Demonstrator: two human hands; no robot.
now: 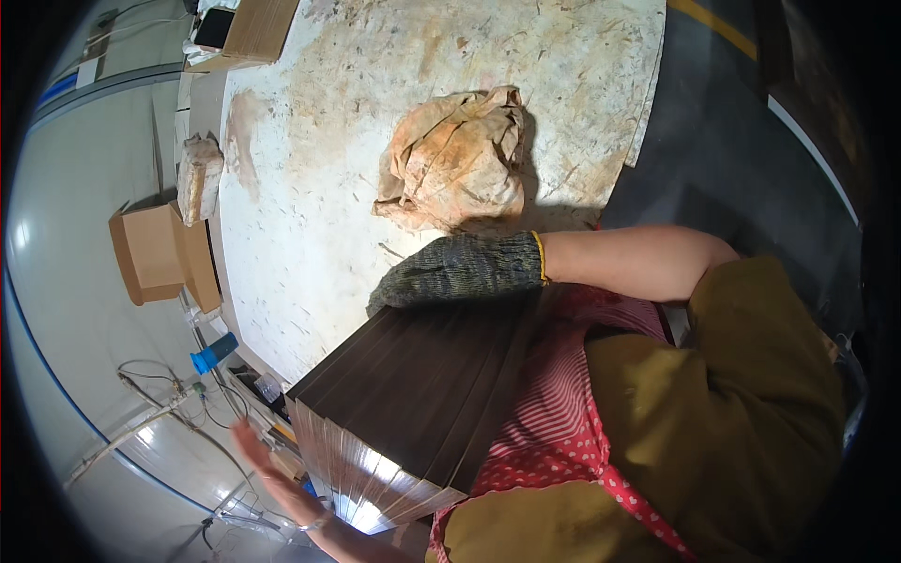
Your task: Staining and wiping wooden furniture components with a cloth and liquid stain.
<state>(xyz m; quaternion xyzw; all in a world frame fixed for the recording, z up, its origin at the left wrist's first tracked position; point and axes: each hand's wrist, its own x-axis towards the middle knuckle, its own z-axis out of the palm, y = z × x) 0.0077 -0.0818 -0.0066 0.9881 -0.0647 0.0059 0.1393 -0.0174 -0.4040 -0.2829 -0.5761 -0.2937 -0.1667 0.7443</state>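
A thick stack of long dark brown strips [413, 385] with shiny, silvery ends leans against my apron, slightly fanned out. My right hand [460, 269], in a dark knitted glove with a yellow cuff, lies along the stack's far side and grips it; its fingertips are partly hidden. My left hand [263, 462] is bare, held up just left of the shiny ends, fingers stretched out and apart from the stack. Beyond the glove a crumpled, stained beige cloth [457, 159] lies on the worktable.
The pale, stained worktable [310, 188] stretches away ahead. Along its left side are an open cardboard box [155, 249], a wrapped bundle [200, 178] and a blue clamp-like part [214, 353]. Another carton [258, 33] stands at the far left. Cables and pipes run along the left wall.
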